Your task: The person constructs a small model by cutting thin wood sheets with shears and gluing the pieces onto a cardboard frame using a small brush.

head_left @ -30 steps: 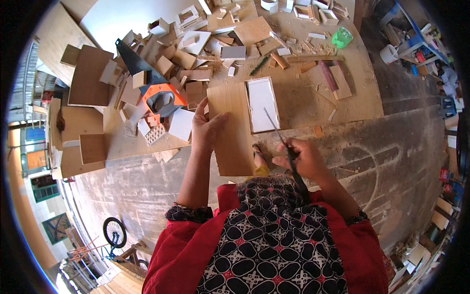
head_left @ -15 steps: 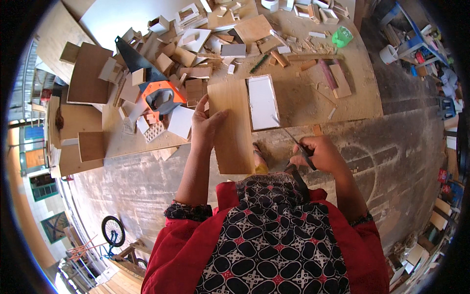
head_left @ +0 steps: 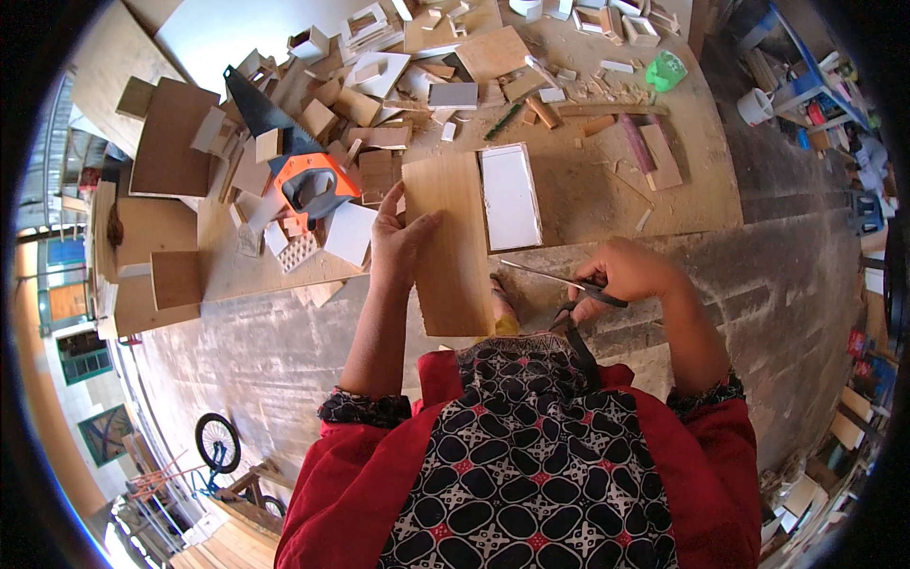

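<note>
My left hand (head_left: 402, 237) grips the left edge of a flat, light-brown wooden board (head_left: 449, 270), its thumb lying over the face. The board reaches past the table's near edge toward me. Right beside it on the table lies a white rectangular panel (head_left: 511, 199) with a thin wooden border. My right hand (head_left: 621, 277) is closed on a pair of scissors (head_left: 545, 274) with dark handles. Their slim metal blades point left toward the board, a little below the white panel and apart from it.
A handsaw (head_left: 305, 182) with an orange and black handle rests among wood offcuts on the table's left. Several small blocks and shavings cover the far side, near a green plastic container (head_left: 665, 71). A wooden table (head_left: 588, 213) borders the floor.
My right hand has turned the scissors: their tips swung down and left from the white panel's lower corner, and the hand rose slightly. My left hand and the board stay put.
</note>
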Tool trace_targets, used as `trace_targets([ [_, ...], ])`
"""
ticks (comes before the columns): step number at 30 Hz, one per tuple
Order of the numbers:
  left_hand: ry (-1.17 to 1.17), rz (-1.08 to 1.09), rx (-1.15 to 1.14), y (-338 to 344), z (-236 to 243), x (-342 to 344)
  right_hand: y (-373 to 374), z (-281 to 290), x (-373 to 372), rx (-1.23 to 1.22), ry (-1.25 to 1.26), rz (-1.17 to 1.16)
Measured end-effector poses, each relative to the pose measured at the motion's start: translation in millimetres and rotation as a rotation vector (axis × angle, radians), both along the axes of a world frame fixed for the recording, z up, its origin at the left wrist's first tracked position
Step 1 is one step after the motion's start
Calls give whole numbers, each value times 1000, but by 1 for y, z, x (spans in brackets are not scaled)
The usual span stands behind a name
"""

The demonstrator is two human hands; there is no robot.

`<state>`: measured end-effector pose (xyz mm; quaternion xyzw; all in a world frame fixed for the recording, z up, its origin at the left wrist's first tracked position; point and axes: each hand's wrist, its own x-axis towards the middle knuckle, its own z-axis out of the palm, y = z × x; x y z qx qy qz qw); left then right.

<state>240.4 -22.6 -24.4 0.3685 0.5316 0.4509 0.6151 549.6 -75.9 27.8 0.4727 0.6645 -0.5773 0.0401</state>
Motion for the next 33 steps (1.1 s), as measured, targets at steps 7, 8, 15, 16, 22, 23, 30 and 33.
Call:
trace_targets([
  [7,21,24,12,-2,-5,2,21,-16,0,15,44,61],
  [8,10,34,24,-2,-7,2,26,-10,-2,-2,30,66],
  [15,-8,46,12,-4,-4,4,54,-14,-5,-11,-38,213],
  [16,-9,54,7,-4,-4,4,56,-14,-4,-5,-26,213],
  [22,-2,76,10,-5,-6,5,65,-10,-5,-64,-3,254],
  [23,-4,81,12,-6,-7,5,67,-8,-5,-73,9,261],
  [30,8,88,-5,-7,-4,5,73,-6,-11,-70,25,249],
  [33,11,89,-2,-7,-8,4,77,-5,-14,-50,-6,276],
])
